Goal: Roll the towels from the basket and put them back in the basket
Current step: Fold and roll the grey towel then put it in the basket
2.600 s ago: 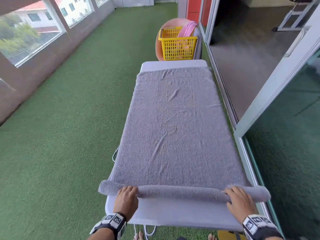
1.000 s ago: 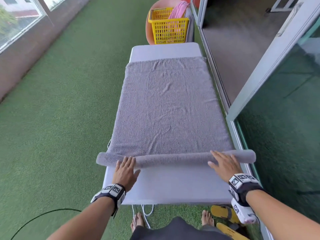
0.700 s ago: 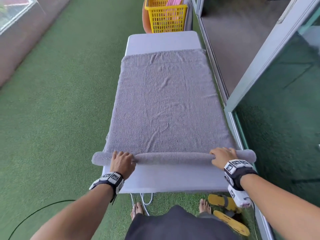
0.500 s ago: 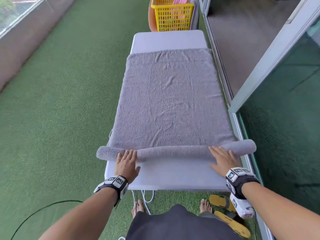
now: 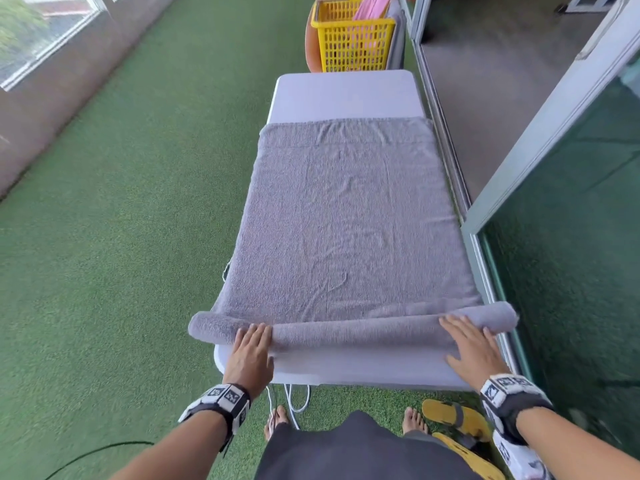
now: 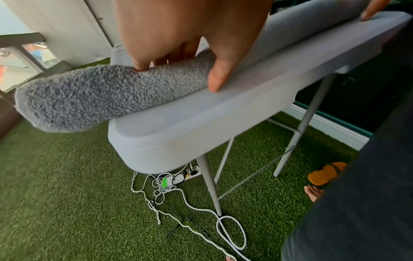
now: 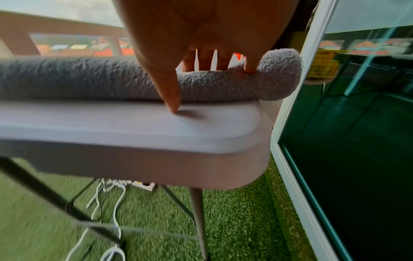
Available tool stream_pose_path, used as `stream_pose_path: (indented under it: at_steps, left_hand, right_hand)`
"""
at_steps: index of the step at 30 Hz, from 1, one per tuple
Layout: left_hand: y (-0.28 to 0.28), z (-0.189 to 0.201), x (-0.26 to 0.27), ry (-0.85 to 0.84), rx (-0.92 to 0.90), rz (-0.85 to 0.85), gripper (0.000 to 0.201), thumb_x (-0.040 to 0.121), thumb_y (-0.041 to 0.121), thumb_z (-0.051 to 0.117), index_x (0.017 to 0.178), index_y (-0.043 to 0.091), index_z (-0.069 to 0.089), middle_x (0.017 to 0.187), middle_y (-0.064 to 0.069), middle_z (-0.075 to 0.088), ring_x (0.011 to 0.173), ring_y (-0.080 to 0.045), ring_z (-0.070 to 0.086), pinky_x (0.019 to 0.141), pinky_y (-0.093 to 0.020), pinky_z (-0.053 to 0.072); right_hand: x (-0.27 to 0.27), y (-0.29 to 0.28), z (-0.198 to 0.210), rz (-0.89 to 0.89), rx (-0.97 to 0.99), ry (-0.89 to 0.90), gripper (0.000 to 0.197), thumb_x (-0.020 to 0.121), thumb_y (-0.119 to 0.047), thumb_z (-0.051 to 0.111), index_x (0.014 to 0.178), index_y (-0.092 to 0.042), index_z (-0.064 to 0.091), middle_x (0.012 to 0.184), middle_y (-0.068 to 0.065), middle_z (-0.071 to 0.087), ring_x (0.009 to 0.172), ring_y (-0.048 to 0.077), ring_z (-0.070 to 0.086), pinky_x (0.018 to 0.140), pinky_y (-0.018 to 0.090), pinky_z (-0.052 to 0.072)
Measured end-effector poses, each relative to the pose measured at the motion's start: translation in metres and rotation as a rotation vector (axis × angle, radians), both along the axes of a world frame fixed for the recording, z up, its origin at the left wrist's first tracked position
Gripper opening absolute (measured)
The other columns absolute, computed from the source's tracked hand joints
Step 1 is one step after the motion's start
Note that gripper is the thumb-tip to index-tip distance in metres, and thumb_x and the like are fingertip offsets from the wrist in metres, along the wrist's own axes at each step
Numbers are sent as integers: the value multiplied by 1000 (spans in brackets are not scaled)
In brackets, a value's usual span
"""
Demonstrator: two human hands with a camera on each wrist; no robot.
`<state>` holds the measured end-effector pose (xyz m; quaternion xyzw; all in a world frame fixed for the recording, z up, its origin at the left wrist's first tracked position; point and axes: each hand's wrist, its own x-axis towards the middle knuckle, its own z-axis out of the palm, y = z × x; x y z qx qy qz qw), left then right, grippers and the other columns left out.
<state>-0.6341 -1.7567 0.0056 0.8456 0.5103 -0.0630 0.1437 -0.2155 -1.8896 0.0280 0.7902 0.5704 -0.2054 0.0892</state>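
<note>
A grey towel lies flat along the white folding table, its near end wound into a roll across the table's near edge. My left hand presses flat on the roll near its left end, thumb down on the table side. My right hand presses with straight spread fingers on the roll near its right end. The yellow basket stands beyond the table's far end with a pink towel in it.
Green artificial turf covers the floor on the left. A glass sliding door and its frame run close along the table's right side. Cables and a power strip lie under the table. Yellow sandals sit by my bare feet.
The roll has moved away from me along the table and grown thicker. Both hands curled over it, then flattened again as they pushed it forward.
</note>
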Motion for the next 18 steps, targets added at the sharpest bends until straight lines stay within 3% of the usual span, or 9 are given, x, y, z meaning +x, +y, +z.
stream_pose_path:
  at_steps: [3,4,6,7,9,11,13,16,18]
  left_hand:
    - [10,5,2,-85,90,16,16,80,18,54,92,13,63,89,-6,68,84,-25,64,91,-53,51]
    - [17,11,5,-89,80,23,24,83,22,41,92,13,61,89,-4,66,84,-23,61,91,-50,50]
    - [30,14,9,-109,62,32,50,87,20,24,125,6,53,122,-9,60,115,-28,54,113,-49,29]
    - [33,15,11,-120,51,54,60,89,20,16,142,2,37,143,-9,43,135,-30,39,119,-46,13]
    - [34,14,13,-105,-26,71,64,93,32,6,151,5,14,153,-4,12,146,-26,10,118,-38,-4]
    - [27,4,7,-35,-17,-6,64,97,39,37,149,5,22,152,-7,16,145,-29,15,116,-38,-1]
    - [19,-3,4,22,-24,-28,68,79,24,73,138,4,46,142,-13,47,133,-33,43,115,-45,17]
    - [22,7,8,6,20,3,28,70,14,74,96,15,67,93,-1,68,92,-23,64,98,-48,47]
    - [29,17,13,-15,78,-22,21,80,30,56,96,18,66,96,1,67,95,-21,61,98,-40,43]
  right_hand:
    - [1,7,11,-38,29,-52,40,83,-33,61,121,-39,50,130,-19,52,124,6,43,106,37,23]
    - [4,18,18,-37,3,-61,26,83,-34,59,108,-40,56,118,-21,57,114,6,48,101,36,24]
    - [9,39,31,-41,-5,-78,17,86,-33,52,98,-39,62,114,-22,61,110,6,51,103,39,22]
    - [12,46,32,-59,52,-63,25,89,-30,49,107,-41,63,125,-21,57,118,6,49,108,42,20]
    - [9,49,29,-89,157,-3,42,95,-28,45,136,-35,47,147,-17,39,135,6,35,115,44,10]
    - [-4,39,22,-42,86,40,55,96,-35,44,149,-29,28,155,-15,25,143,6,20,117,44,2]
    - [-18,23,13,-13,22,11,63,91,-33,52,148,-29,26,155,-15,24,144,7,18,118,43,3]
    - [-24,18,10,-51,56,-10,40,81,-26,61,117,-37,47,127,-17,51,125,8,43,110,40,21]
    - [-21,29,18,-62,5,-23,23,80,-29,59,99,-38,49,108,-18,55,111,9,49,100,37,26]
